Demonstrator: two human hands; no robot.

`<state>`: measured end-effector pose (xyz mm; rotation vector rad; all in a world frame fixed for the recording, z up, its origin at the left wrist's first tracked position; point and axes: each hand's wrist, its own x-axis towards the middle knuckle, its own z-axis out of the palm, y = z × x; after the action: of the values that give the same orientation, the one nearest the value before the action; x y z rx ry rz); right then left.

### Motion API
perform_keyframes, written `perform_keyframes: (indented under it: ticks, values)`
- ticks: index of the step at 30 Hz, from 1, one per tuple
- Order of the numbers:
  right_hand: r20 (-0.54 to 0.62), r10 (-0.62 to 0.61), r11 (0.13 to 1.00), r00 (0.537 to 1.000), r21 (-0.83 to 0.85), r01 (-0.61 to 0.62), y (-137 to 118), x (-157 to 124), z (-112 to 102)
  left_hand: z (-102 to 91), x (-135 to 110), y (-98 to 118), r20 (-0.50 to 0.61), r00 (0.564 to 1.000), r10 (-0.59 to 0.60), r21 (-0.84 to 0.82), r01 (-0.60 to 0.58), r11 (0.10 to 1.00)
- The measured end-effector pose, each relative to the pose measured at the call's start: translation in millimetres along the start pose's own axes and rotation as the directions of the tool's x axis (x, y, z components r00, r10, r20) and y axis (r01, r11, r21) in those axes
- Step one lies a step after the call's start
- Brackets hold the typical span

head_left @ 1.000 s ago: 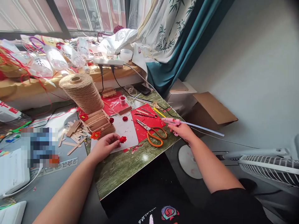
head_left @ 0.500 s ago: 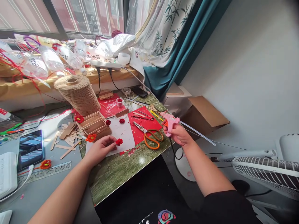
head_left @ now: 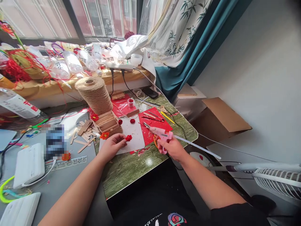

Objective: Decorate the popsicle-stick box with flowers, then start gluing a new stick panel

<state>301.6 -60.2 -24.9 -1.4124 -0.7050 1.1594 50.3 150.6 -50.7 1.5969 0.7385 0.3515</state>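
Note:
Between the fingertips of my left hand (head_left: 114, 146) is a small red flower (head_left: 128, 138), held above the near edge of a white sheet (head_left: 138, 140). My right hand (head_left: 171, 147) grips a pink hot glue gun (head_left: 160, 131) with a long clear glue stick out of its back; the nozzle points left, over the orange-handled scissors (head_left: 155, 141), which are partly hidden. Just beyond my left hand sits a small wooden-stick box (head_left: 107, 121) with red and orange flowers at its corners. A dark red flower (head_left: 132, 121) lies on the white sheet.
A big twine spool (head_left: 94, 95) stands behind the box. Loose wooden sticks (head_left: 86, 133) lie to its left. Red paper (head_left: 152, 116) holds pencils. A power strip (head_left: 119, 66) and plastic bottles line the sill. A cardboard box (head_left: 225, 116) and a fan (head_left: 277, 182) stand right.
My right hand has brought the glue gun left and slightly down, over the scissors, closer to the red flower. My left hand still holds the flower. The whole view has shifted left.

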Motion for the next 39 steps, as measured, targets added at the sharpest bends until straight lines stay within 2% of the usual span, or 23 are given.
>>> perform_keyframes:
  ticks: [2, 5, 9, 19, 24, 32, 39]
  values:
    - [0.049, 0.028, 0.997, 0.998, -0.071, -0.024, 5, -2, 23, 0.9, 0, 1, -0.043, 0.999, 0.007, -0.021, -0.008, 1.0]
    - [0.109, 0.009, 0.988, 0.994, -0.155, 0.008, 10, -1, 49, 1.5, 0, 4, -0.099, 0.995, 0.006, -0.029, -0.009, 1.0]
    - [0.128, -0.021, 0.978, 0.992, -0.201, 0.047, 15, 7, 63, 0.5, 0, 7, -0.126, 0.992, -0.029, -0.007, 0.028, 1.0]
    - [0.089, -0.027, 0.977, 0.996, -0.208, 0.045, 38, 18, 72, -1.0, 2, -6, -0.12, 0.992, -0.023, 0.073, 0.032, 0.997]
    - [0.073, -0.034, 0.963, 0.997, -0.265, 0.052, 38, 19, 75, -1.1, 2, -7, -0.111, 0.994, -0.02, 0.084, 0.029, 0.996]
    - [0.052, 0.017, 0.966, 0.999, -0.258, -0.003, 30, 17, 79, -1.6, 1, -1, -0.091, 0.996, -0.022, 0.097, 0.031, 0.995]
    - [0.052, -0.032, 0.958, 0.998, -0.282, 0.046, 31, 16, 79, -1.4, 0, -1, -0.094, 0.995, -0.025, 0.095, 0.034, 0.995]
